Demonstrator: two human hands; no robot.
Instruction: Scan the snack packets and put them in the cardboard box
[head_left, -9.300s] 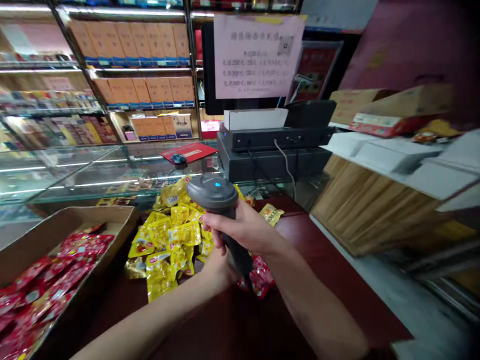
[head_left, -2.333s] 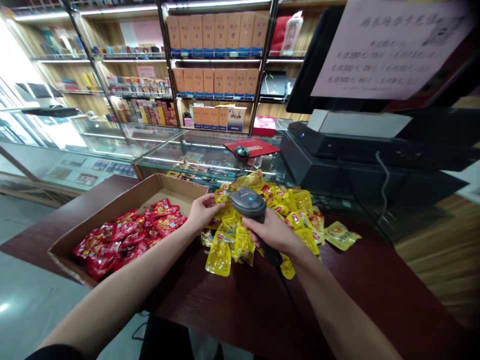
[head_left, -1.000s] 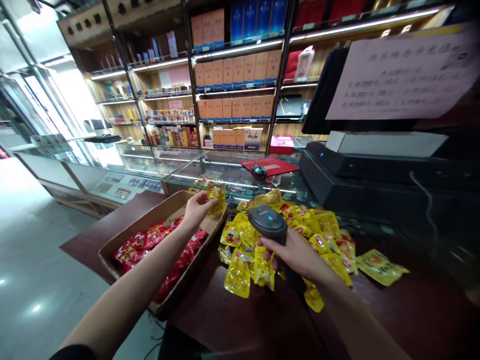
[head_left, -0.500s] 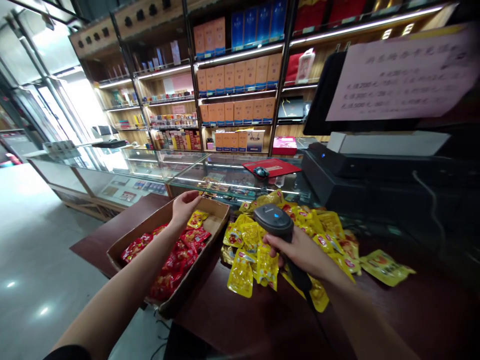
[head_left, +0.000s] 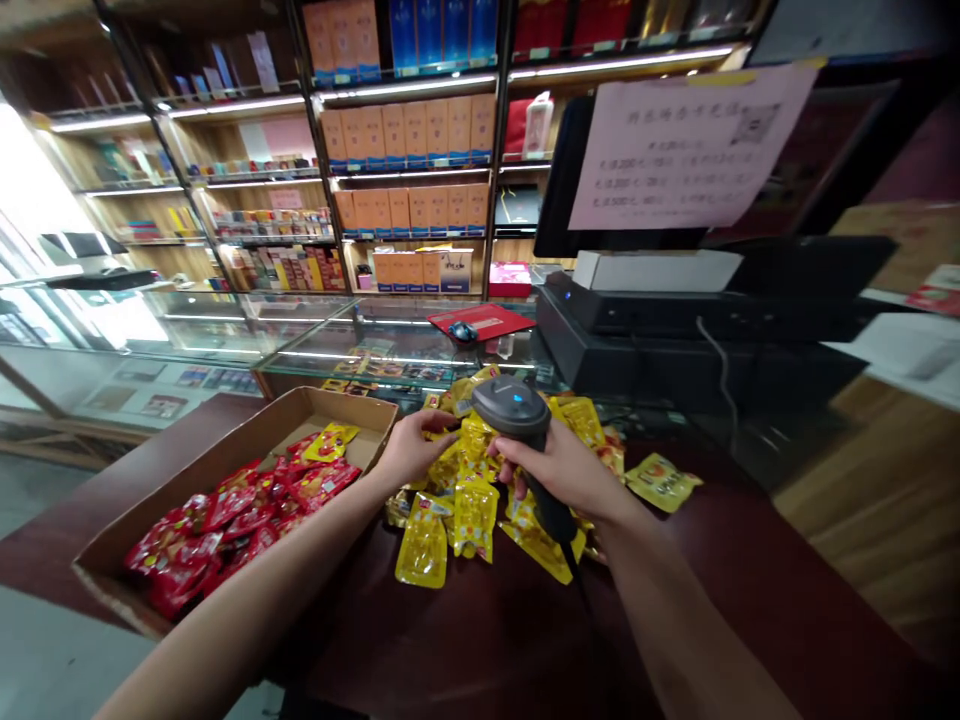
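Note:
My right hand (head_left: pixel 562 468) grips a grey handheld barcode scanner (head_left: pixel 514 410) with a blue light on top, held over a pile of yellow snack packets (head_left: pixel 465 500) on a dark red table. At the pile's left edge my left hand (head_left: pixel 409 450) closes its fingers on one yellow packet. To the left stands an open cardboard box (head_left: pixel 225 445) of red snack packets (head_left: pixel 225 510), with one yellow packet (head_left: pixel 330 440) lying on top.
A black register unit (head_left: pixel 675 330) with a white box and a paper notice (head_left: pixel 686 145) rises behind the pile. Glass counters (head_left: pixel 300 340) with a red mouse pad (head_left: pixel 480 322) lie beyond. Shelves of orange boxes (head_left: pixel 409 130) fill the back wall.
My left hand carried a yellow packet to the cardboard box, dropped it on the red packets, and came back to the yellow pile. The scanner stayed in my right hand.

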